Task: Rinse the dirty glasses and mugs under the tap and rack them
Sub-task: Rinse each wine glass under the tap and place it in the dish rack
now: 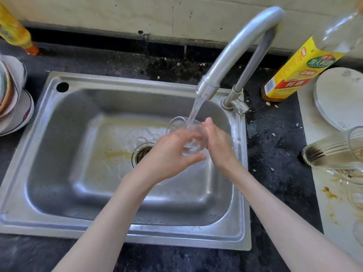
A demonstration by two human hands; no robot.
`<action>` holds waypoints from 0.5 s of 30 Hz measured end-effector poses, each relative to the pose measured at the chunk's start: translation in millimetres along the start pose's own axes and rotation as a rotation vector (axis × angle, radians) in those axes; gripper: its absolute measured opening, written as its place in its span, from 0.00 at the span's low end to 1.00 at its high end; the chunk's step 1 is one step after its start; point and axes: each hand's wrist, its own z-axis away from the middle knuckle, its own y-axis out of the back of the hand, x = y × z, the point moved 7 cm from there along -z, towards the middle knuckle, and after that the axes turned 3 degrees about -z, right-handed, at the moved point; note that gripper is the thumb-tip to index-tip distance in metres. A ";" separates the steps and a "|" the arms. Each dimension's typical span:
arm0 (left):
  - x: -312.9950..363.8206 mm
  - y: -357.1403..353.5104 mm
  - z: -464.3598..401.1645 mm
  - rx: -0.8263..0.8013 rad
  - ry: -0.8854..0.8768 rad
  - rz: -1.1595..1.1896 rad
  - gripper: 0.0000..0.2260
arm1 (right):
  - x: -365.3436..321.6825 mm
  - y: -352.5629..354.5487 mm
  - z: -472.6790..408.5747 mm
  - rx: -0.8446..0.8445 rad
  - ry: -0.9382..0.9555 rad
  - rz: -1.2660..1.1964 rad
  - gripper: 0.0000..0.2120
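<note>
A clear drinking glass [191, 143] is held over the steel sink [59, 158], tilted with its mouth toward the far left. Water runs from the tap [231, 54] into it. My left hand [170, 156] grips the glass from the near left side, thumb underneath. My right hand [218, 142] holds it from the right, thumb up at the rim. A dirty ribbed glass [332, 154] lies on its side on the right counter. More clear glassware [356, 195] sits near it at the frame's edge.
A yellow-labelled bottle [294, 73] stands behind the tap's base. White plates [339, 99] rest on a stained white board [334, 213] at the right. Stacked bowls [11, 99] and a yellow bottle [13, 30] are on the left. The drain [142, 154] lies below my left hand.
</note>
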 end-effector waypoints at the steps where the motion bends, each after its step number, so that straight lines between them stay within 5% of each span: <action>1: 2.3 -0.5 -2.1 -0.005 -0.054 -0.025 0.16 | 0.9 0.5 0.5 -0.003 0.001 0.003 0.28; 7: -2.8 -13.3 4.0 -0.228 -0.193 -0.058 0.21 | -1.5 5.3 -0.8 -0.029 -0.003 0.040 0.21; 12: -10.6 8.3 3.5 0.106 -0.002 0.105 0.03 | 6.4 5.5 1.6 -0.076 -0.073 0.035 0.28; 15: 1.3 4.2 3.8 0.025 -0.104 0.090 0.04 | 14.5 -3.6 -2.2 -0.214 -0.175 0.038 0.41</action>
